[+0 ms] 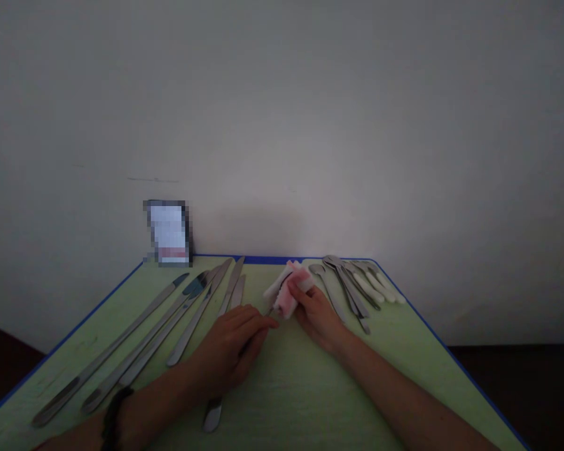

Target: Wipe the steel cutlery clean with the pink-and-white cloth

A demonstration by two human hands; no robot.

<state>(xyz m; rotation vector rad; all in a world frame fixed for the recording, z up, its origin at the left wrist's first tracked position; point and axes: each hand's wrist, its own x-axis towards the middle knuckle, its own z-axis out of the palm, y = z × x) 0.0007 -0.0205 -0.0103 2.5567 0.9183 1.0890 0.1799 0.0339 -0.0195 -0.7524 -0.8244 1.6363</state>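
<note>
My right hand (318, 314) is closed on a folded pink and white cloth (286, 300) above the middle of the table. The cloth is wrapped around one end of a thin metal piece of cutlery (269, 311). My left hand (235, 343) grips the other end of it, fingers curled, at the cloth's lower left. Cloth and fingers cover most of this cutlery, so I cannot tell its kind. Below the left hand, several table knives lie partly hidden, one knife's handle (213, 414) showing under the wrist.
Several long metal knives (136, 322) lie slanted on the left of the green table (310, 401). Spoons (345, 279) and white-handled cutlery (373, 288) lie at the back right. A blurred upright screen (170, 232) leans on the wall (282, 125). The table has a blue edge.
</note>
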